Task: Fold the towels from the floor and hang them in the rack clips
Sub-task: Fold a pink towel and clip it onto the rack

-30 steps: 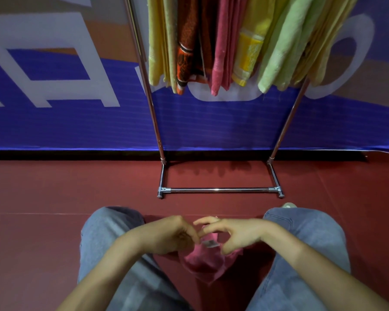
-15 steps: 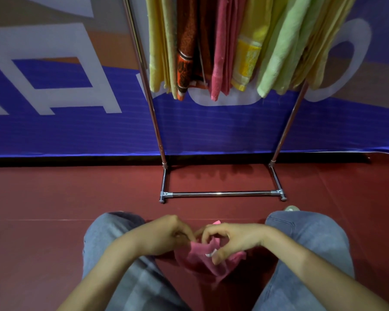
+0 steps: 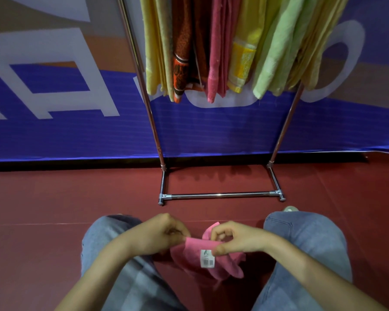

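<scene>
Folding in hand: pink towel held low between the knees

Both hands work a small pink towel (image 3: 192, 251), which hangs between the person's knees just above the red floor (image 3: 54, 209). The left hand (image 3: 160, 237) has its fingers curled in and pinches the towel's left edge. The right hand (image 3: 236, 241) pinches the top edge beside a white barcode label (image 3: 207, 258), thumb below and fingers bent above. The cloth droops bunched and uneven beneath them, so the fold looks only begun. Next it likely needs the edges drawn taut and squared, then doubled over. The rack (image 3: 220, 195) stands just ahead with hung towels (image 3: 213, 52); its clips lie above the frame, so a free one cannot be confirmed.
</scene>
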The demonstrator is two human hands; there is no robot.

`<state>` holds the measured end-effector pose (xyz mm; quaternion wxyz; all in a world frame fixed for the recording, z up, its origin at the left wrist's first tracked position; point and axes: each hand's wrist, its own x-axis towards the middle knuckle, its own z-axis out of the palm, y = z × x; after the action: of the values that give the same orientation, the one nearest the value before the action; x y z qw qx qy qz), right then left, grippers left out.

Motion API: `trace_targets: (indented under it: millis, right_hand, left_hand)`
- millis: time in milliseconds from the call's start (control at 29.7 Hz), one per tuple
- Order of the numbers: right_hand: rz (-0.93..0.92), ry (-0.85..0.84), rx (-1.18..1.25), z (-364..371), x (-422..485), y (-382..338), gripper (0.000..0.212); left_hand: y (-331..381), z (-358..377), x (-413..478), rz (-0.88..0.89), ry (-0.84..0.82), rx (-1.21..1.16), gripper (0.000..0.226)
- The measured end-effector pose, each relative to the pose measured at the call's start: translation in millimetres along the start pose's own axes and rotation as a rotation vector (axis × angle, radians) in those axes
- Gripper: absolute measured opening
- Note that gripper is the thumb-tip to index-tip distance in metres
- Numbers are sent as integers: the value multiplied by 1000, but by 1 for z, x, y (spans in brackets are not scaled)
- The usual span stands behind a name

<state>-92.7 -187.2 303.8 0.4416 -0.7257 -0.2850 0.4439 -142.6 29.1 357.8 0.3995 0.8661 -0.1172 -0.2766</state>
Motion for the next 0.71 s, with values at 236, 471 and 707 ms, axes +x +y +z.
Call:
trace_targets:
  millis: [236, 471, 707]
  right_hand:
    - [38, 120, -200, -16, -9, 13, 6]
    - [-29, 390, -534, -30, -9, 22, 17]
    - [-165, 658, -442, -33, -13, 18, 32]
  left_hand:
    - [-2, -1, 4, -3, 81, 98, 18]
    - [-4, 4, 17, 18, 184, 302, 23]
    - [-3, 5, 16, 9, 340, 302, 21]
